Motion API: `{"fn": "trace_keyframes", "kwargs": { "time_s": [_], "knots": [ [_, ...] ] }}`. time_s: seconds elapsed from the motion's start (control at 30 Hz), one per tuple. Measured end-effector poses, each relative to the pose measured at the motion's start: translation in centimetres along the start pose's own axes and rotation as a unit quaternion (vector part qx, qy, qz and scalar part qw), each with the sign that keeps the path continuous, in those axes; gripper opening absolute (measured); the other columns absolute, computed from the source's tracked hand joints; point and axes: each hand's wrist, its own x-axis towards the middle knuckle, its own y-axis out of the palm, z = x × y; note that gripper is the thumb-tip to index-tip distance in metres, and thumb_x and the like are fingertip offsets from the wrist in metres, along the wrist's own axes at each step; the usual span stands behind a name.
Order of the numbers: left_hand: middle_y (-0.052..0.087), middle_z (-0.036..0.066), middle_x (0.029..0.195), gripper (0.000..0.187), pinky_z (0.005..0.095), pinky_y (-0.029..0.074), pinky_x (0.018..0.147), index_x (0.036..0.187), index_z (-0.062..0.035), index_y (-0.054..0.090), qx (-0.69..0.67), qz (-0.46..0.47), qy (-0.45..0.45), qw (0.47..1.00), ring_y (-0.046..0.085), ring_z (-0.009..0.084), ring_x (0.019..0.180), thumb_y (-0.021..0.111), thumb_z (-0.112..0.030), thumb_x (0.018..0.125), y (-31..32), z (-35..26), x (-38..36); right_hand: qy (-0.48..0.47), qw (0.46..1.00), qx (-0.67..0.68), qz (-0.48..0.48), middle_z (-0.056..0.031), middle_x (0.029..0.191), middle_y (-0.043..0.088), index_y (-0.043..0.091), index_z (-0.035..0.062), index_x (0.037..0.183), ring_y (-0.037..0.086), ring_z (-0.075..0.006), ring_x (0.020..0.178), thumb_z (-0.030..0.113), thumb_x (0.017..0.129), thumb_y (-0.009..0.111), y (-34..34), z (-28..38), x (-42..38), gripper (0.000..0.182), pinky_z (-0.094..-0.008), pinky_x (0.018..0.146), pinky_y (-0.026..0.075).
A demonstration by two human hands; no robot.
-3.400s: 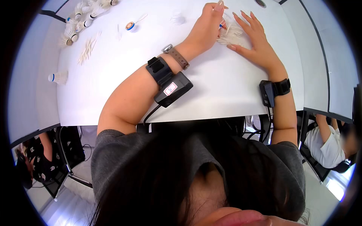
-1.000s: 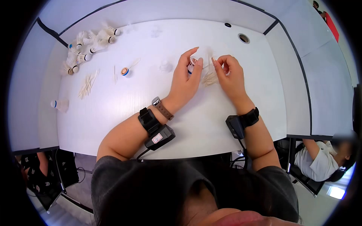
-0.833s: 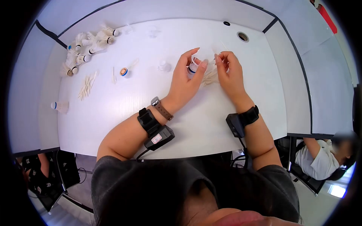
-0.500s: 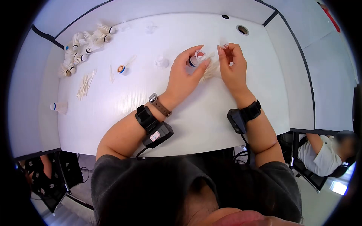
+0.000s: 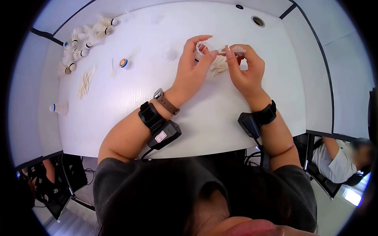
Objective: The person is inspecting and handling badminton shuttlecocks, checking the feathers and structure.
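Note:
My left hand (image 5: pixel 197 59) is closed around a shuttlecock skirt (image 5: pixel 201 47), its white ring facing up and its base partly hidden behind my fingers. Just to the right, my right hand (image 5: pixel 242 65) pinches a feather (image 5: pixel 238 50) between thumb and fingers, its quill pointing left toward my left thumb. A small pile of loose feathers (image 5: pixel 219 66) lies on the white table (image 5: pixel 157 114) between and below the two hands.
Several shuttlecocks (image 5: pixel 80 53) are grouped at the back left. One more (image 5: pixel 60 107) lies at the left edge. Feather pieces (image 5: pixel 86 83) and a cork base with a blue rim (image 5: pixel 123 63) rest nearby. People sit beyond both side partitions.
The camera view has shifted slightly. My right hand has turned, and the feather now shows clearly in its pinch. The skirt in my left hand is tilted differently, its ring more visible.

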Motion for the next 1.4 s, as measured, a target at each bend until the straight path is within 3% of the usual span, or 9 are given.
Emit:
{"fn": "trace_keyframes", "kwargs": {
  "time_s": [0.13,0.23,0.43,0.47,0.6,0.9,1.0,1.07,1.4],
  "knots": [
    [0.05,0.001,0.105,0.045,0.0219,0.044,0.078,0.132,-0.007,0.055,0.035,0.003,-0.003,0.999,0.048,0.008,0.09,0.058,0.001,0.088,-0.4,0.4,0.0,-0.011,0.999,-0.025,0.018,-0.0025,0.074,0.065,0.068,0.0037,0.089,0.054,-0.0112,0.061,0.008,0.091,0.07,-0.2,-0.2,0.0,0.005,-0.0249,0.052,0.041],
    [0.052,0.002,0.095,0.04,0.0222,0.046,0.069,0.121,-0.0037,0.059,0.07,0.0,-0.009,0.998,0.049,0.0087,0.086,0.061,-0.003,0.081,-0.6,0.7,0.4,-0.007,1.0,-0.015,0.009,-0.0032,0.073,0.064,0.07,0.003,0.091,0.053,-0.0108,0.06,0.007,0.093,0.068,0.0,-0.2,0.1,0.005,-0.0247,0.052,0.04],
    [0.057,0.008,0.097,0.035,0.0314,0.047,0.082,0.111,-0.0031,0.058,0.126,0.011,0.077,0.989,0.053,0.0178,0.09,0.059,-0.004,0.076,-0.6,1.1,0.4,-0.019,0.999,0.03,0.014,-0.0029,0.072,0.061,0.072,0.0022,0.094,0.048,-0.0099,0.058,0.01,0.099,0.06,0.0,-0.4,0.1,0.015,-0.0246,0.053,0.038],
    [0.059,0.01,0.1,0.035,0.0362,0.046,0.089,0.11,-0.0033,0.057,0.134,0.012,0.076,0.988,0.055,0.0243,0.094,0.059,-0.005,0.075,-0.6,1.2,0.4,-0.023,0.999,0.03,0.015,-0.0025,0.069,0.058,0.071,0.0005,0.092,0.045,-0.0103,0.057,0.01,0.101,0.058,0.0,-0.2,0.2,0.019,-0.0249,0.053,0.038],
    [0.059,0.012,0.104,0.035,0.0388,0.046,0.092,0.111,-0.0035,0.057,0.178,0.005,0.118,0.977,0.056,0.0291,0.099,0.059,-0.005,0.076,-0.7,1.8,0.4,-0.042,0.998,0.032,0.031,-0.0027,0.066,0.055,0.069,-0.0028,0.089,0.043,-0.0101,0.056,0.008,0.101,0.057,-0.1,-0.8,0.1,0.02,-0.0259,0.052,0.036],
    [0.06,0.014,0.108,0.038,0.039,0.045,0.096,0.114,-0.0019,0.056,0.173,0.005,0.13,0.976,0.056,0.0298,0.104,0.057,-0.005,0.077,-0.7,1.3,0.5,-0.043,0.998,0.027,0.022,-0.0036,0.066,0.056,0.069,-0.0033,0.088,0.044,-0.0087,0.055,0.009,0.102,0.056,0.0,-1.2,0.3,0.023,-0.0254,0.054,0.039],
    [0.061,0.008,0.113,0.041,0.0306,0.044,0.092,0.12,-0.0013,0.055,0.182,0.012,0.135,0.974,0.053,0.0176,0.101,0.057,-0.001,0.079,-0.9,1.8,0.6,-0.019,0.999,0.043,0.021,-0.0052,0.072,0.063,0.069,-0.0037,0.089,0.047,-0.0087,0.057,0.01,0.103,0.055,0.1,-0.8,0.1,0.024,-0.0249,0.055,0.04],
    [0.061,0.008,0.113,0.041,0.0307,0.045,0.091,0.12,-0.0014,0.056,0.201,0.011,0.145,0.969,0.054,0.0182,0.1,0.056,-0.001,0.079,-0.9,1.6,0.6,-0.015,0.999,0.045,0.017,-0.0068,0.079,0.069,0.067,-0.0035,0.086,0.049,-0.0089,0.058,0.011,0.103,0.054,0.1,-0.7,0.2,0.025,-0.0246,0.056,0.041],
    [0.062,0.01,0.112,0.04,0.0319,0.046,0.09,0.119,-0.0023,0.057,0.224,0.009,0.158,0.962,0.055,0.0196,0.098,0.056,-0.002,0.079,-0.9,1.5,0.5,0.05,0.997,0.05,0.035,-0.0041,0.066,0.058,0.063,-0.0022,0.078,0.051,-0.0106,0.058,0.016,0.105,0.052,-0.3,-0.6,-0.1,0.034,-0.0253,0.055,0.04]
  ]
}}
